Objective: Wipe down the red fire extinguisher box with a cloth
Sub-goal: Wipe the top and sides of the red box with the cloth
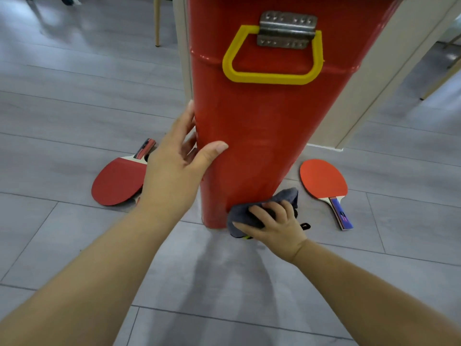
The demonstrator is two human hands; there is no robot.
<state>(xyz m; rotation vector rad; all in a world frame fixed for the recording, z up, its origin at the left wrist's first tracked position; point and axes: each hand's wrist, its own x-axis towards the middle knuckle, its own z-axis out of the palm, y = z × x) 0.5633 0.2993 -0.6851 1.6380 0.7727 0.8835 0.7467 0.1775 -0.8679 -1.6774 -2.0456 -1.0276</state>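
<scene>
Two paddles (117,181) flank the box (262,131); left hand (172,176) spread across its left edge, right hand (277,226) clutching cloth (240,214) at base.

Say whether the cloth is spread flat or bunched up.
Bunched up: the grey cloth is crumpled under the right hand, whose fingers curl over it against the red box.

2 bare forearms, left hand (174,171), right hand (275,227), short nails

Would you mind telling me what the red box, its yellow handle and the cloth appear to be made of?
Red box: likely painted sheet metal, glossy, with a pressed ridge. Yellow handle: seemingly plastic-coated, smooth. Cloth: soft grey fabric, bunched under the right hand.
</scene>
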